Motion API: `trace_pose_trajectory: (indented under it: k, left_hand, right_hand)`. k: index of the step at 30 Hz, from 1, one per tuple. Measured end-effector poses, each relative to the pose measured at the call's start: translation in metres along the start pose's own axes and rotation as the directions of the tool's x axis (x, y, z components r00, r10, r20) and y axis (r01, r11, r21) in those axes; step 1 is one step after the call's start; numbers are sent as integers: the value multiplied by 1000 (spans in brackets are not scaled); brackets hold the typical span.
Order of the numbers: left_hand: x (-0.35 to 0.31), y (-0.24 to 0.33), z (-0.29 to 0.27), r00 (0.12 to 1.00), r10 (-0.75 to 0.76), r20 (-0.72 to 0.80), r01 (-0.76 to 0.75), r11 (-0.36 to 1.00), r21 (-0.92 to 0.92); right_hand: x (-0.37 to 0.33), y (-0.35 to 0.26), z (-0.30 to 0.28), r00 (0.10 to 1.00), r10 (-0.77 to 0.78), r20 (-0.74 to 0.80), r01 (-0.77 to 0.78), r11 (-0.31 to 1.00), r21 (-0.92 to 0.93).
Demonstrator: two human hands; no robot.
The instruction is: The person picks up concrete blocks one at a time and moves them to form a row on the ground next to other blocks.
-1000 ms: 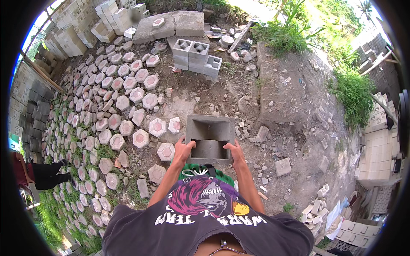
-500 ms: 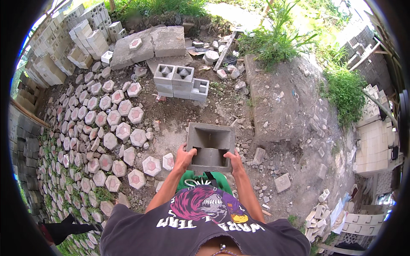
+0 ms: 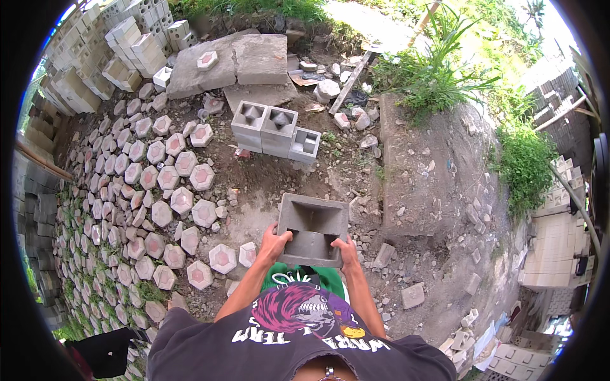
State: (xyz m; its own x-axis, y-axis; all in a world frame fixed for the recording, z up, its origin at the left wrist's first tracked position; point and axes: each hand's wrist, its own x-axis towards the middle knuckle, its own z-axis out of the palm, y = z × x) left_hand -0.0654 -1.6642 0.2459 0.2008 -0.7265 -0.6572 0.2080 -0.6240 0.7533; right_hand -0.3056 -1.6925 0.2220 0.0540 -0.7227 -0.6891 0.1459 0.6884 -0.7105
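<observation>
A grey hollow concrete block (image 3: 311, 254) is held in front of my body, its cavities facing up toward me. My left hand (image 3: 274, 245) grips its left side, the thumb hooked over into the lower cavity. On the opposite side my right hand (image 3: 346, 253) holds it the same way, fingers wrapped outside. Beyond it on the dirt stands a short row of grey concrete blocks (image 3: 262, 133), two taller ones with cone-like shapes in their openings and a lower one (image 3: 305, 145) at the right end.
Hexagonal pavers (image 3: 182, 199) with reddish centres cover the ground at left. Stacked blocks (image 3: 136, 47) rise at the far left. A broken concrete slab (image 3: 262, 60) lies behind the row; a raised slab (image 3: 413, 184) and rubble lie at right. Dark cloth (image 3: 101, 352) shows at lower left.
The view has turned slightly, so the surroundings shift and tilt. Both hands keep hold of the concrete block, which sits a little lower in the picture. The dark cloth at lower left shows larger.
</observation>
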Motion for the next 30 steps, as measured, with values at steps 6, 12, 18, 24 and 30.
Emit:
trace_pose_trajectory:
  k: [6, 12, 18, 24, 30]
  left_hand:
    - [85, 55, 35, 997, 76, -6, -76, 997, 1]
    - [139, 112, 70, 994, 112, -16, -112, 994, -19]
    - [192, 130, 83, 996, 63, -55, -55, 989, 139]
    - [254, 156, 91, 998, -54, -36, 60, 981, 183]
    - [335, 197, 84, 990, -122, 69, 106, 974, 198]
  right_hand:
    - [79, -69, 1, 998, -53, -20, 53, 998, -33]
    - [149, -133, -6, 998, -9, 58, 11, 999, -35]
    - [200, -165, -1, 990, 76, 121, -73, 997, -29]
    - [253, -184, 8, 993, 112, 48, -110, 993, -41]
    - [305, -210, 32, 990, 72, -118, -86, 990, -115]
